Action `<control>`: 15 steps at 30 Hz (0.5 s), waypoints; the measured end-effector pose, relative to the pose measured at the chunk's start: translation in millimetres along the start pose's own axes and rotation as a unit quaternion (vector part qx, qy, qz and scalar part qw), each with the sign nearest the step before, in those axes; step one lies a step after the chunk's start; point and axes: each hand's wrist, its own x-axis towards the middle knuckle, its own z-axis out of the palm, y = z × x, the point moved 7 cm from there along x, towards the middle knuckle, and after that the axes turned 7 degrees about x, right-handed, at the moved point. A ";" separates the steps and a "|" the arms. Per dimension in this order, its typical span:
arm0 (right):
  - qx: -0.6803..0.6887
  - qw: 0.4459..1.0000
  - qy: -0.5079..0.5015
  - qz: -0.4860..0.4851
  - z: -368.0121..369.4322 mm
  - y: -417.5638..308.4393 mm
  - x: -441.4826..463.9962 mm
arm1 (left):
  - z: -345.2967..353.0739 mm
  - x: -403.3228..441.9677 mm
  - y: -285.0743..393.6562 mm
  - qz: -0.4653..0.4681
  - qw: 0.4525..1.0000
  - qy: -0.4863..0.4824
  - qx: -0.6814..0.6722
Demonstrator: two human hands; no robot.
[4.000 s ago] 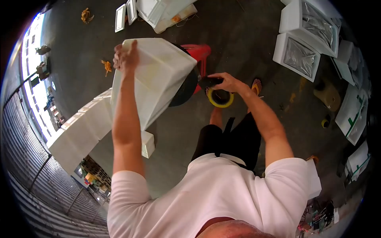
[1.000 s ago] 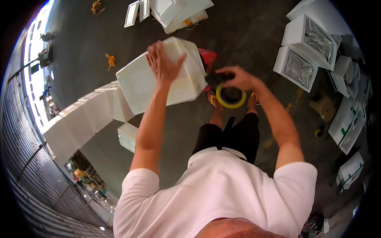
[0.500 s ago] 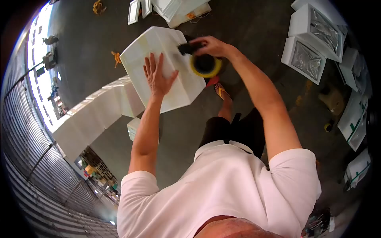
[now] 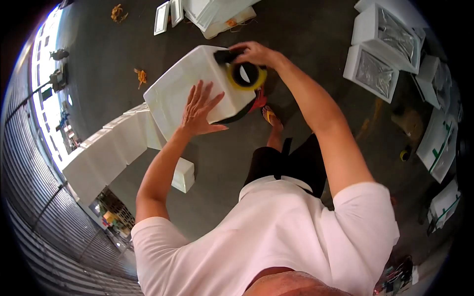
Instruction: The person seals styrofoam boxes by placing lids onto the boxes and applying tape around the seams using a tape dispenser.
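A white foam box stands tilted in front of me, toward the upper middle of the head view. My left hand is over its near side with fingers spread; whether the palm presses on it I cannot tell. My right hand is wrapped round the black handle of a tape dispenser with a yellow-rimmed roll, at the box's right edge. The dispenser is slightly blurred and covers part of that edge. Beneath the box a dark support and something red partly show.
On the left runs a row of white foam boxes, with a smaller white box on the floor nearby. Open boxes with silver lining stand at the right. White lids lie at the top. My sandalled foot is near the box.
The foam box has turned and shifted slightly toward me. My left hand has slid down toward its near edge. My right hand has moved a little left with the tape dispenser.
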 end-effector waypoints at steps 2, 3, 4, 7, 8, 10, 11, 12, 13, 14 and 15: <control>0.018 1.000 -0.025 0.002 -7.1 8.2 26.7 | -2.0 9.1 0.6 -0.013 0.999 0.040 0.005; -0.011 1.000 -0.020 -0.004 -11.2 4.7 24.1 | -8.1 23.3 -6.6 -0.025 0.995 0.095 0.012; -0.045 0.998 -0.040 0.024 -12.7 2.9 13.6 | -8.7 29.4 -10.0 -0.023 0.995 0.098 0.011; 0.027 0.981 -0.170 0.089 3.1 22.5 -55.8 | -14.1 28.6 -22.2 -0.110 0.984 0.142 0.014; -0.024 0.977 -0.173 0.119 2.7 13.4 -81.5 | -15.0 37.9 -25.7 -0.122 0.981 0.149 0.012; -0.068 0.985 -0.096 0.126 -1.4 10.0 -95.1 | -15.2 40.1 -47.6 -0.253 0.948 0.194 0.011; 0.026 0.997 -0.047 0.052 3.2 5.0 -77.3 | -14.9 43.6 -59.3 -0.313 0.927 0.206 0.016; 0.123 0.992 0.006 -0.022 5.6 3.0 -53.9 | -12.5 45.3 -66.0 -0.315 0.926 0.207 0.018; 0.061 0.997 -0.012 0.046 6.5 -3.5 -30.5 | -12.1 41.7 -82.1 -0.383 0.892 0.239 -0.008; 0.036 0.999 -0.009 0.021 11.0 -13.9 -5.0 | -10.4 35.3 -95.0 -0.446 0.853 0.269 -0.035; 0.006 0.999 0.012 0.033 17.2 -25.6 11.0 | -11.7 31.1 -91.0 -0.379 0.883 0.276 -0.011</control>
